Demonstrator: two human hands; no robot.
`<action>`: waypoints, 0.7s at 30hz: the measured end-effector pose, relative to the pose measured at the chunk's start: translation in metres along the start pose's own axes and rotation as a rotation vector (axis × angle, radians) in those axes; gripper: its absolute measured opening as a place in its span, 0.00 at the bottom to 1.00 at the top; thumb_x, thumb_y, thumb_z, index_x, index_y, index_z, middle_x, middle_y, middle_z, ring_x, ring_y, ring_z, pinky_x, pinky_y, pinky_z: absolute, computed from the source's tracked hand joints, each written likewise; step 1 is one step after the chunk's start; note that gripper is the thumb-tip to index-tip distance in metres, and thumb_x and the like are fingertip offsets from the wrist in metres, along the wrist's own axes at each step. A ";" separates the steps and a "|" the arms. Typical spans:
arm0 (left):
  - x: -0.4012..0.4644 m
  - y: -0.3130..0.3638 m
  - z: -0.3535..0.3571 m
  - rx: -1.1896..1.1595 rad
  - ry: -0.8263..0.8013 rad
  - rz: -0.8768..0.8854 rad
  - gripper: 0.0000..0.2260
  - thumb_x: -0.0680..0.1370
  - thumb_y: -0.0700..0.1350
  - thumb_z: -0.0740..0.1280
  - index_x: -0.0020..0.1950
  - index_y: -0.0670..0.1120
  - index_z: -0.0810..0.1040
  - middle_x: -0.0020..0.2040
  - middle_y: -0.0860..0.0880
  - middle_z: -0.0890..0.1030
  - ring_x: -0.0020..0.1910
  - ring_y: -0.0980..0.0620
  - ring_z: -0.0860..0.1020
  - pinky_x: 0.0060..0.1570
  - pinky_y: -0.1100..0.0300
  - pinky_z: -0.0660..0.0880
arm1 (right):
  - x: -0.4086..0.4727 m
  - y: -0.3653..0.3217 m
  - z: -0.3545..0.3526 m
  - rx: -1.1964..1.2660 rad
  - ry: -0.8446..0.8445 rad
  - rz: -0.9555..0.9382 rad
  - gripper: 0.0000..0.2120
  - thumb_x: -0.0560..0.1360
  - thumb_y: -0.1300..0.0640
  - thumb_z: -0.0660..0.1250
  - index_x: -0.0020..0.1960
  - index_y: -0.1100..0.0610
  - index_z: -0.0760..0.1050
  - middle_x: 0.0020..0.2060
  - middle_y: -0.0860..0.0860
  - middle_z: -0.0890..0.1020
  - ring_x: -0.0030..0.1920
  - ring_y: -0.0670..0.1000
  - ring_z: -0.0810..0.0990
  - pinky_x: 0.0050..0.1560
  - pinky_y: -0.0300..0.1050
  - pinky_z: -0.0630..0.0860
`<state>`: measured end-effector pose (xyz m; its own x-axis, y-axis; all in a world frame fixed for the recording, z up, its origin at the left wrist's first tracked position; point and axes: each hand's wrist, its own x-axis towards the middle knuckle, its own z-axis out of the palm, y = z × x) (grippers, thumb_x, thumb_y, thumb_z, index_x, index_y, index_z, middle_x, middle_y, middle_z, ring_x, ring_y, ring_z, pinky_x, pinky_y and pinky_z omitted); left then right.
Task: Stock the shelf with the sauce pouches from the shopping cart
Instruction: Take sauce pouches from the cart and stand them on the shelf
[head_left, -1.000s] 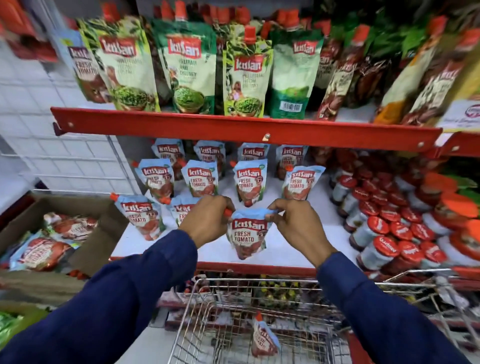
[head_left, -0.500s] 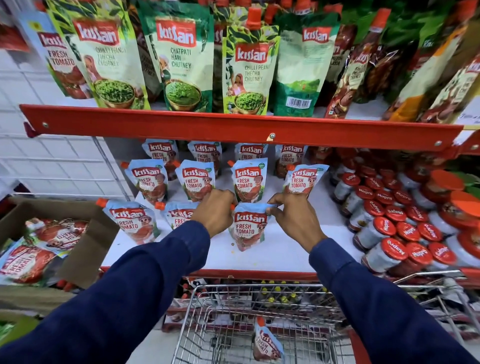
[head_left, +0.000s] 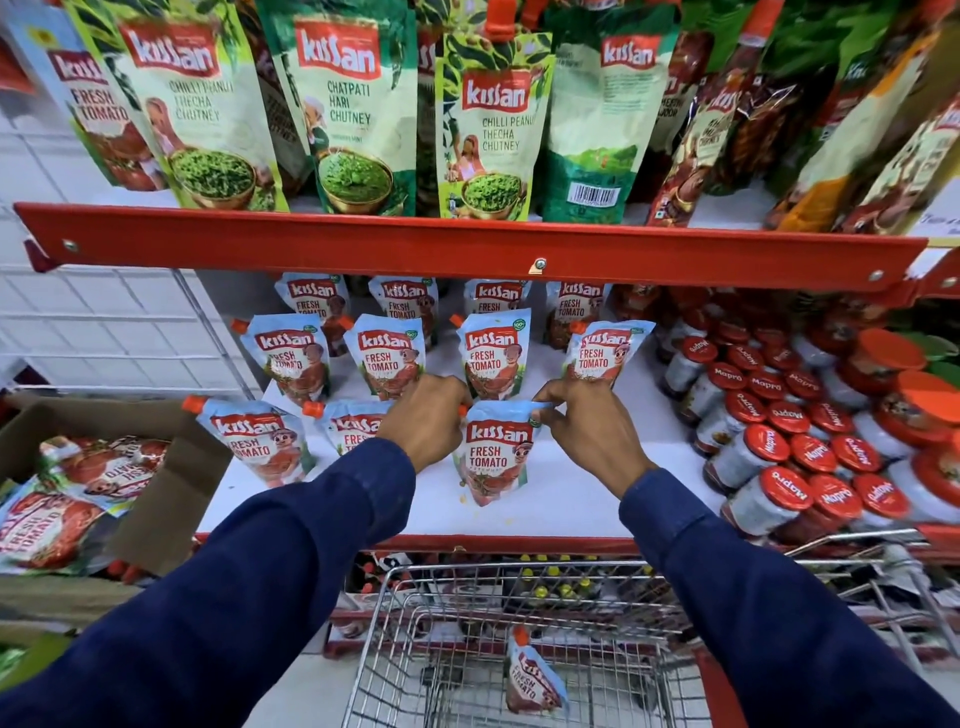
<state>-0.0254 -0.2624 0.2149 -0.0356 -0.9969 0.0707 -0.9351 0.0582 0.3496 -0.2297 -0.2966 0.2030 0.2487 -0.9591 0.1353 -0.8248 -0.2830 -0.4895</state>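
A blue tomato sauce pouch (head_left: 488, 457) stands upright on the white shelf (head_left: 566, 493), in the front row. My left hand (head_left: 423, 415) grips its top left corner by the orange cap. My right hand (head_left: 587, 421) pinches its top right corner. Several matching pouches (head_left: 384, 358) stand in rows behind and to the left. One more pouch (head_left: 532, 675) lies in the wire shopping cart (head_left: 519, 613) below the shelf.
Red-lidded jars (head_left: 779, 441) crowd the shelf's right side. The red shelf rail (head_left: 467, 244) above carries green chutney pouches (head_left: 358, 109). An open cardboard box (head_left: 150, 499) with larger tomato pouches sits at the left.
Both hands have carried the pouch a little farther in over the shelf and lower. The view has come closer to the shelf.
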 end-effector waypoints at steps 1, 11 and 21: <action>0.000 0.000 0.000 -0.003 -0.006 -0.002 0.12 0.75 0.35 0.72 0.57 0.44 0.84 0.52 0.40 0.85 0.51 0.38 0.81 0.45 0.50 0.80 | -0.001 0.000 0.000 0.004 0.001 0.001 0.06 0.78 0.56 0.70 0.54 0.52 0.83 0.51 0.53 0.86 0.49 0.56 0.81 0.46 0.48 0.79; -0.019 0.001 0.001 0.043 -0.048 0.050 0.15 0.79 0.37 0.69 0.65 0.45 0.79 0.58 0.40 0.82 0.55 0.37 0.81 0.52 0.42 0.80 | -0.024 -0.003 -0.002 -0.013 -0.019 -0.061 0.15 0.77 0.55 0.69 0.63 0.52 0.79 0.56 0.54 0.85 0.48 0.57 0.83 0.45 0.46 0.77; -0.116 -0.002 0.052 0.293 0.133 0.315 0.37 0.74 0.49 0.73 0.80 0.48 0.59 0.81 0.39 0.59 0.79 0.34 0.60 0.72 0.32 0.64 | -0.126 0.010 0.048 -0.372 0.044 -0.163 0.43 0.76 0.49 0.69 0.82 0.55 0.47 0.82 0.58 0.45 0.81 0.63 0.41 0.77 0.70 0.51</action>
<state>-0.0379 -0.1497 0.1572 -0.3070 -0.9162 0.2576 -0.9470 0.3211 0.0134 -0.2448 -0.1786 0.1394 0.3764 -0.8985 0.2260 -0.9057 -0.4082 -0.1144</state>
